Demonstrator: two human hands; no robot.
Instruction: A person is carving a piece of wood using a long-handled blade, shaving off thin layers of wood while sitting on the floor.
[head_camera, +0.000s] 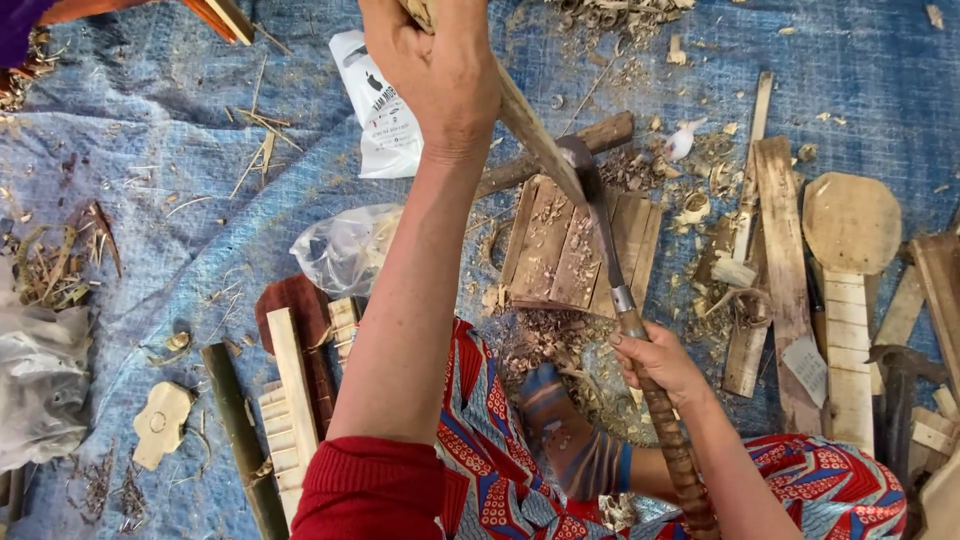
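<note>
Fingers (640, 345) clenched round knife handle (665, 420), blade (598, 215) biting the stick (535, 130) gripped above by left hand (435, 60). Shavings (545, 335) heaped below; whittling seemingly midway.

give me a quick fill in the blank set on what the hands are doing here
1. The left hand holds a bamboo stick by its ____ end.
2. The right hand grips the ____ of a curved knife.
3. The knife's blade touches the ____.
4. Under the stick lies a board of wooden slats on a ____ tarp.

Missing words: upper; handle; stick; blue
</note>
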